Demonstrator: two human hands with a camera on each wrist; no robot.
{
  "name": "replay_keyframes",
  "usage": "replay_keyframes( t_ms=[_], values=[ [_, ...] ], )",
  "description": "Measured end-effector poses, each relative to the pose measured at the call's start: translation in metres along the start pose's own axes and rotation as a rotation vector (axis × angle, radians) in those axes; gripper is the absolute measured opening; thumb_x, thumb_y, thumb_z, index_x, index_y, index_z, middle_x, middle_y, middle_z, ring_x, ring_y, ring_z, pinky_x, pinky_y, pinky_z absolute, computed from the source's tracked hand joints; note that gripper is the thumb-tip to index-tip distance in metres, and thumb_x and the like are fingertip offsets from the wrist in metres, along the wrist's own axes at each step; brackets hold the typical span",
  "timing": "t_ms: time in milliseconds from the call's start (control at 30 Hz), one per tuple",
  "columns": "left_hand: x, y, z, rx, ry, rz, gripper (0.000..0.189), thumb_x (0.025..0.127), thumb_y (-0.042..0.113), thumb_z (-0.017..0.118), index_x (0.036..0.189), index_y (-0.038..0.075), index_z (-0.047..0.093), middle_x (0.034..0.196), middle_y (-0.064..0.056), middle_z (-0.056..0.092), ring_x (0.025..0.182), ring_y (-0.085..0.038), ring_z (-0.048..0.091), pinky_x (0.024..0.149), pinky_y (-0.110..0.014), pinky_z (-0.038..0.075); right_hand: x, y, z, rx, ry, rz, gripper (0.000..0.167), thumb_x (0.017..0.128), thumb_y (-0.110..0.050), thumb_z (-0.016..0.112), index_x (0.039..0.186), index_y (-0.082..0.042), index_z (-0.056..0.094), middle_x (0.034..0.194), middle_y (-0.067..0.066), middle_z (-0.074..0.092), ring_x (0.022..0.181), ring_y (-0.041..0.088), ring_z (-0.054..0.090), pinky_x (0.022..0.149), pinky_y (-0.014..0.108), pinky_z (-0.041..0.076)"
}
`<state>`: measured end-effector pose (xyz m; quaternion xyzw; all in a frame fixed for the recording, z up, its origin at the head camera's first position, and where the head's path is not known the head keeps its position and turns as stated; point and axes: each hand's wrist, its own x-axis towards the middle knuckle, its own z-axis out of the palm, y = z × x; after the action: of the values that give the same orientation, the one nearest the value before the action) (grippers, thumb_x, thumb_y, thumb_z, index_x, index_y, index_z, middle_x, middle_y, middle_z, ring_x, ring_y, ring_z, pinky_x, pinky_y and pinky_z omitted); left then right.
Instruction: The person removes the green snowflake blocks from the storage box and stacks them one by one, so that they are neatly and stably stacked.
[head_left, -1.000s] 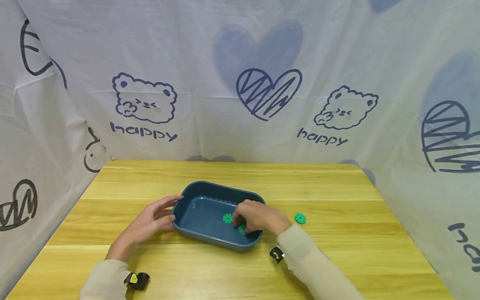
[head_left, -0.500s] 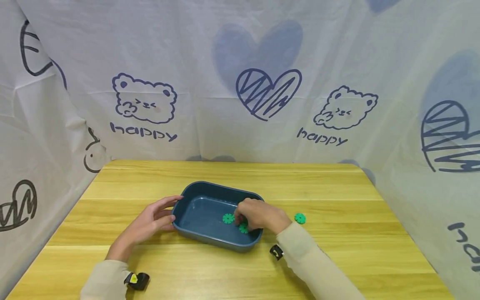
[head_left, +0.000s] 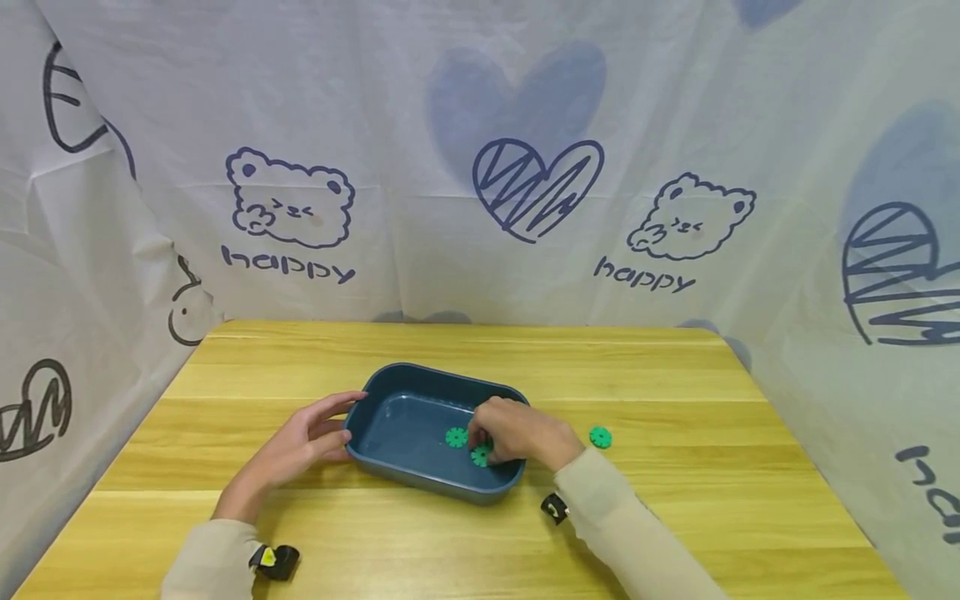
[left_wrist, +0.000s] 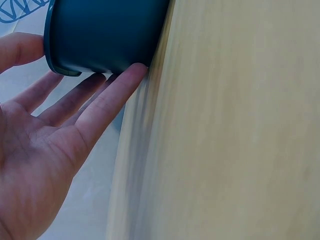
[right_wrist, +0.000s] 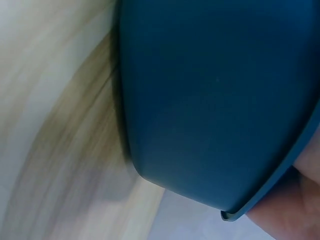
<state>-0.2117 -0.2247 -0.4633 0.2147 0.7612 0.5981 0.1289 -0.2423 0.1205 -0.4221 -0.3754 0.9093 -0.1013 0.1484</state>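
Observation:
A dark blue plastic basin with rounded corners stands on the wooden table. My left hand rests against its left end, fingers fairly straight. In the left wrist view the fingertips of that hand touch the basin's outer wall. Inside the right end of the basin, my right hand has its fingers curled down and pinches a green notched disc, partly hidden by the thumb. Another green notched disc lies flat on the basin floor just left of those fingers.
A further green notched disc lies on the table to the right of the basin. White cloth printed with hearts and bears hangs behind the table and at both sides. The right wrist view mostly shows the basin's outer wall.
The pinched disc has shifted slightly left and shows more from under the right fingers than a second ago. Both hands and the basin have stayed practically in place.

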Motion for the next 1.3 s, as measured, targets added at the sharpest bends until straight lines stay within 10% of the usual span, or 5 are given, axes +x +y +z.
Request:
replay_keyframes(
  t_ms=[367,667,1300],
  values=[
    [0.0,0.0,-0.001,-0.02,-0.005,-0.01,0.057,0.105,0.006,0.054,0.157,-0.002,0.033,0.156,-0.039,0.034,0.122,-0.023,0.065,0.088,-0.037,0.064,-0.004,0.001,-0.001,0.069,0.109,-0.069,0.019,0.083,-0.019,0.087,0.1,-0.013,0.082,0.099,-0.001,0.076,0.081,0.008,0.064,0.072,0.019,0.055],
    [0.0,0.001,0.0,0.0,0.001,-0.013,0.057,0.104,0.006,0.054,0.157,-0.001,0.034,0.156,-0.038,0.034,0.131,-0.05,0.054,0.088,-0.037,0.065,-0.025,0.002,-0.022,0.187,0.179,-0.06,0.021,0.085,-0.018,0.085,0.105,-0.012,0.081,0.1,-0.001,0.074,0.083,0.015,0.062,0.072,0.021,0.053],
    [0.0,0.0,0.0,0.014,0.001,0.001,0.057,0.104,0.006,0.055,0.157,-0.002,0.034,0.157,-0.038,0.035,0.132,-0.052,0.051,0.088,-0.034,0.064,-0.083,0.043,-0.035,0.259,0.363,0.126,0.016,0.083,-0.019,0.085,0.097,-0.016,0.081,0.099,-0.005,0.075,0.09,0.023,0.065,0.079,0.04,0.058]
  ],
)
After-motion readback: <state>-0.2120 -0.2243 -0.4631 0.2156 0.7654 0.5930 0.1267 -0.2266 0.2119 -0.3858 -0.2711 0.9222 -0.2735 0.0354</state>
